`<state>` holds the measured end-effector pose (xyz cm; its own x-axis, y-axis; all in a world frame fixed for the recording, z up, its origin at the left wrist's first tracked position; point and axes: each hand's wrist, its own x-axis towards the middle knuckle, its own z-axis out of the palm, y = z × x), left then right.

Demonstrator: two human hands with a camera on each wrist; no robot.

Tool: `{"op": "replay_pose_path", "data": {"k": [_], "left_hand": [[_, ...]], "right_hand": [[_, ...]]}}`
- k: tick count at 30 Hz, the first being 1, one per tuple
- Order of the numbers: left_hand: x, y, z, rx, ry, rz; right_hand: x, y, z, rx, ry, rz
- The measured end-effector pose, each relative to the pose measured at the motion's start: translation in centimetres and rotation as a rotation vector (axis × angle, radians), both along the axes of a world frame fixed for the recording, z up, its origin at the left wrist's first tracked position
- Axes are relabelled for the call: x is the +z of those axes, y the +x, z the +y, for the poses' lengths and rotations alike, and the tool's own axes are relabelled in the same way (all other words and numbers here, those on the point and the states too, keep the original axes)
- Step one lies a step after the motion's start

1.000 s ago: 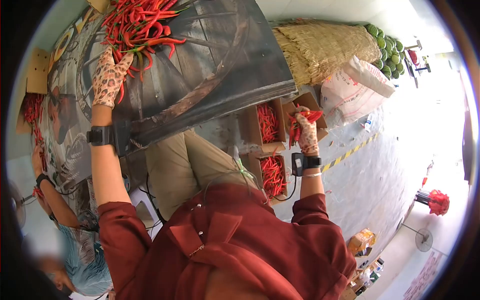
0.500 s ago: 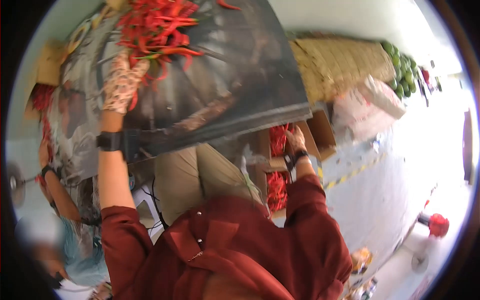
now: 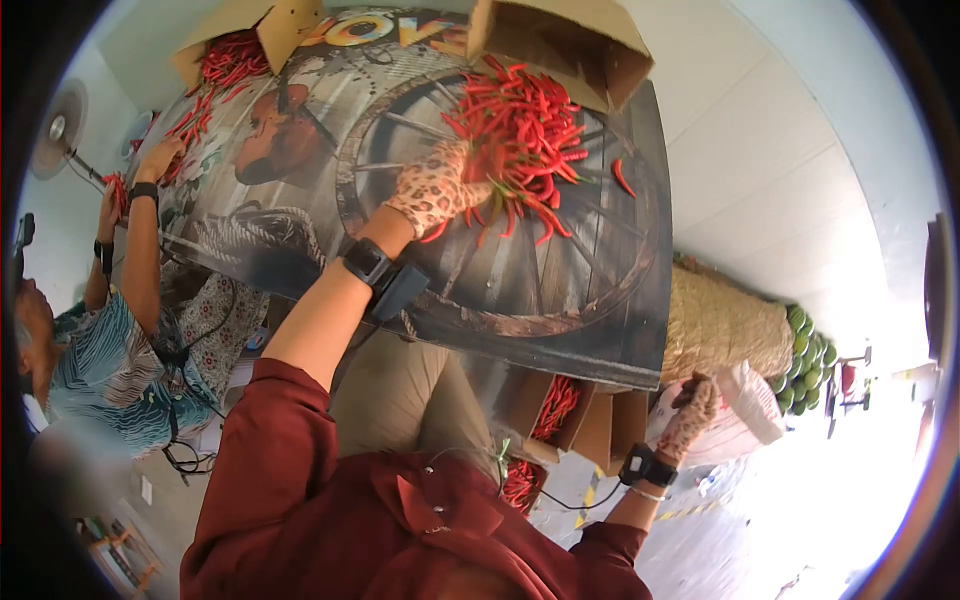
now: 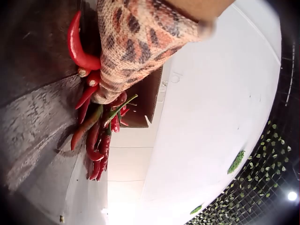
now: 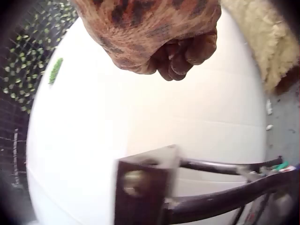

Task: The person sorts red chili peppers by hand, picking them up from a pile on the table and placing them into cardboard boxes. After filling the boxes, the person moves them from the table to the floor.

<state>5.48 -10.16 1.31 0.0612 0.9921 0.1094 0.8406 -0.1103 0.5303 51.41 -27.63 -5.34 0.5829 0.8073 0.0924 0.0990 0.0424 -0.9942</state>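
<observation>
My left hand (image 3: 432, 188), in a leopard-print glove, rests at the near left edge of a pile of red chili peppers (image 3: 525, 125) on the table. Its thumb is spread to the right and the fingertips are hidden among the peppers. In the left wrist view several chili peppers (image 4: 93, 140) lie right below the glove, some with green stems. My right hand (image 3: 692, 415), gloved alike, is raised off the table's right corner, in front of a white sack (image 3: 745, 400). The right wrist view shows its brown fingers (image 5: 180, 61) curled in, with no pepper visible.
Below the table edge stand cardboard boxes (image 3: 597, 430), some holding chilies. A tipped cardboard box (image 3: 560, 50) lies behind the pile; a lone chili (image 3: 622, 178) lies to its right. Another person's hand (image 3: 160, 158) handles chilies at the left. A straw-coloured stack (image 3: 725, 325) stands right of the table.
My right hand held chilies, then reached to a box of chilies; now it is raised to the right without them. My left hand stays at the pile. The head view has swung left.
</observation>
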Motion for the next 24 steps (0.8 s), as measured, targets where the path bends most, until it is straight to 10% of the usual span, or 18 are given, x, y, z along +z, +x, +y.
{"op": "replay_pose_path", "data": {"k": [5,14,24], "left_hand": [[-0.3,-0.5,-0.2,0.001,-0.016,-0.023],[-1.3,-1.4,-0.8,-0.003,0.074,-0.268],[-3.0,-1.8,0.6,-0.017,-0.041,-0.594]], "right_hand": [[9.1,-8.1,4.4,0.348,-0.049,-0.474],[9.6,-20.8,16.3,0.820,-0.144,-1.198],[6.5,-27.3,20.1,0.884,-0.075,-1.008]]}}
